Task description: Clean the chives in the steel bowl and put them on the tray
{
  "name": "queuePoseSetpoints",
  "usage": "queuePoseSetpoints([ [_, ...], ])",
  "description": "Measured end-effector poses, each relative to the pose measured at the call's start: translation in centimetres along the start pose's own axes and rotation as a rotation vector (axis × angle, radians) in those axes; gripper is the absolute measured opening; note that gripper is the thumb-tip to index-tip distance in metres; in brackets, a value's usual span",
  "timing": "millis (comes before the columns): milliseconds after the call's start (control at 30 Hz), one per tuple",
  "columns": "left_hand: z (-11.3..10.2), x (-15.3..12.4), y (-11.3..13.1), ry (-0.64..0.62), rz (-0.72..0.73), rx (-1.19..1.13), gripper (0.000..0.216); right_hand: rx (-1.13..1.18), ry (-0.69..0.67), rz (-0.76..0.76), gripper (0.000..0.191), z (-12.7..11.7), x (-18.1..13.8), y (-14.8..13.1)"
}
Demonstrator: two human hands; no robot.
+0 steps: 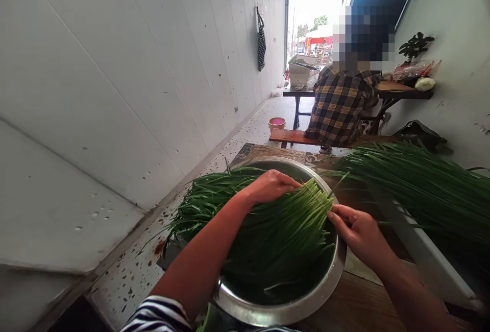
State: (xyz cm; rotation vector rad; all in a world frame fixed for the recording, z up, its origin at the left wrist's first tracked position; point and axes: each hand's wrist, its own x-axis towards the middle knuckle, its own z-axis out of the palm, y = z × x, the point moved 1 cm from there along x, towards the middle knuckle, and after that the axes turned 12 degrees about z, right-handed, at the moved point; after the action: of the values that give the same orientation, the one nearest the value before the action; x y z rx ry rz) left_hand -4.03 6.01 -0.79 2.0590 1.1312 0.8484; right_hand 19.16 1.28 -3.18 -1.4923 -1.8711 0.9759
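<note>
A bunch of long green garlic chives (291,219) lies across a round steel basin (283,314). Its pale cut ends point right, and the leaves hang over the left rim. My left hand (272,187) reaches over the bunch, its fingers closed on the stalks near the far side of the pale ends. At the right rim, my right hand (354,227) pinches the tips of those ends between thumb and fingers. A few loose blades lie low inside the basin.
Right of the basin, more chives (429,184) are heaped over a white container (429,250). Beyond, a person in a plaid shirt (340,102) sits on a red bench (293,136) at a table. A pale wall (153,66) runs along the left; a pink-filled bucket (276,122) stands on the floor.
</note>
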Motion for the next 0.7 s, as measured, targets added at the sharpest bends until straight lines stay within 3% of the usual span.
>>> queuePoseSetpoints([
  [133,-0.9,0.1,-1.7,0.104,-0.028,0.143,0.022,0.006,-0.011,-0.023,0.030,-0.2,0.1,0.3],
  [367,-1.4,0.2,-1.2,-0.109,-0.129,0.003,0.031,-0.075,0.092,-0.114,0.026,-0.4,-1.9,-1.6],
  [533,-2.4,-0.2,-0.4,-0.279,-0.025,-0.163,0.010,-0.234,0.221,-0.448,0.022,0.2,-4.7,-4.0],
  [633,-1.5,-0.5,-0.2,-0.391,-0.021,-0.088,0.009,-0.284,0.157,-0.646,0.019,0.8,-6.2,-4.8],
  [700,-0.6,-0.6,-0.1,-0.391,-0.007,0.002,0.010,-0.302,0.094,-0.715,0.025,1.0,-7.1,-5.2],
])
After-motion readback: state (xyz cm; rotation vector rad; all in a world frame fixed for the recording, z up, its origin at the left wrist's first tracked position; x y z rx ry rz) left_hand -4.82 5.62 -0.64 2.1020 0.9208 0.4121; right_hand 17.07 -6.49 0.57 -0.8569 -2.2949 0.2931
